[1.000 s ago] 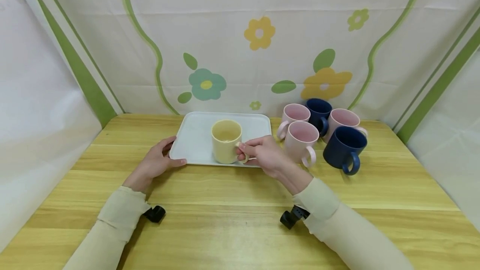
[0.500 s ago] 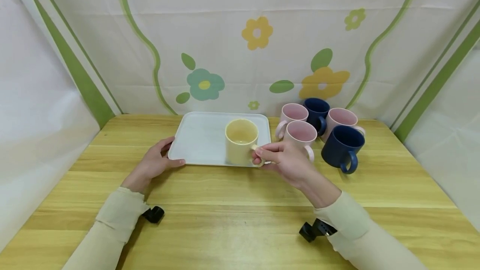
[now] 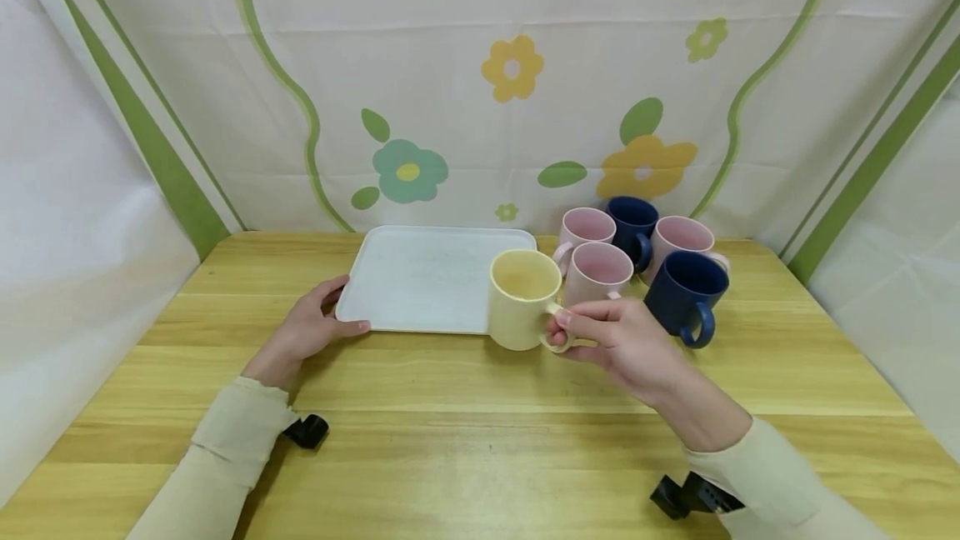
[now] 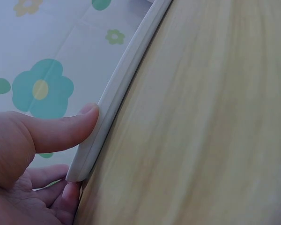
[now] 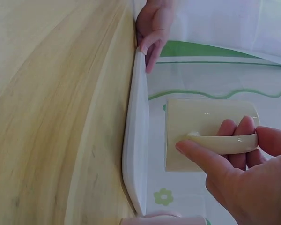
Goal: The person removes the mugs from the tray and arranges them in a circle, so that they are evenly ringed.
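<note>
A pale yellow mug [image 3: 517,319] hangs over the near right part of the white tray [image 3: 420,277], covering that corner in the head view. My right hand [image 3: 637,348] holds it by the handle, fingers hooked through. The right wrist view shows a gap between the mug [image 5: 182,117] and the tray [image 5: 136,136], so it is off the surface. At the tray's near left corner, my left hand [image 3: 306,325] grips the rim. In the left wrist view its thumb [image 4: 65,131] presses the near edge while the other fingers curl at the corner.
Right of the tray stand three pink mugs, the nearest pink mug [image 3: 596,273] close behind my right hand. Two navy mugs are among them, one navy mug [image 3: 678,298] at the front right. A white floral cloth [image 3: 450,73] rises behind the wooden table [image 3: 420,432].
My right hand has carried the yellow mug rightward and toward me, from the middle of the tray to its near right corner. My left hand and the tray have stayed in place.
</note>
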The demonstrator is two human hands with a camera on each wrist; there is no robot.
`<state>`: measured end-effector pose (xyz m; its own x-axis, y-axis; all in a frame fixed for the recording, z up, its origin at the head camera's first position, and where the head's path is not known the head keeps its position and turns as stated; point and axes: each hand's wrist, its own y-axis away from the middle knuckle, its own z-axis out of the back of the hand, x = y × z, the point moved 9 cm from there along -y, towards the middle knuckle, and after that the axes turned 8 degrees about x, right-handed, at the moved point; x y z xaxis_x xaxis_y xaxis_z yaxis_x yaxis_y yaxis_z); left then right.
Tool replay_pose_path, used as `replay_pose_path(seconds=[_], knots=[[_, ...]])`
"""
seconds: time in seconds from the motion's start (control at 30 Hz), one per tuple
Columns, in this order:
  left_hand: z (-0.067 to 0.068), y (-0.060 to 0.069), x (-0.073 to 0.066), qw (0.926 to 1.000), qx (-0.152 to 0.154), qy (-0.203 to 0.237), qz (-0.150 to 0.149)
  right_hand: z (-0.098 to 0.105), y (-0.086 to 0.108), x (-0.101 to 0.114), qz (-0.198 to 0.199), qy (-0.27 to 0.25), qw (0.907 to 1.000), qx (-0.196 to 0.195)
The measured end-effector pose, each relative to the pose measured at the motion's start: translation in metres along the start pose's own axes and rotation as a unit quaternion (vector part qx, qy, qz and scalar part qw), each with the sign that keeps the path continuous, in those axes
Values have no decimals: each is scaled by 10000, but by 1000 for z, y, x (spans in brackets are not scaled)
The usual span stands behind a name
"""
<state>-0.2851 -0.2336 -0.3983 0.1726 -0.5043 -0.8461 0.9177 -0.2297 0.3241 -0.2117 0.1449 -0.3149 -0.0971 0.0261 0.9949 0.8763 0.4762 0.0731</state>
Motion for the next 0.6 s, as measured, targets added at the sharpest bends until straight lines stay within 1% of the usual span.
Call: replay_pose_path(seconds=[0.13, 0.33, 0.53, 0.6], knots=[[0, 0, 0, 10000, 7, 0, 6, 8, 12, 7, 155, -47, 9999, 38], [0, 0, -1, 10000, -6, -4, -14, 21, 27, 14, 502, -242, 9983, 191], [0, 0, 0, 10000, 17, -14, -9, 36, 41, 22, 1002, -449, 9923, 575], [0, 0, 0, 10000, 27, -12, -14, 42, 46, 25, 1104, -486, 9907, 627]])
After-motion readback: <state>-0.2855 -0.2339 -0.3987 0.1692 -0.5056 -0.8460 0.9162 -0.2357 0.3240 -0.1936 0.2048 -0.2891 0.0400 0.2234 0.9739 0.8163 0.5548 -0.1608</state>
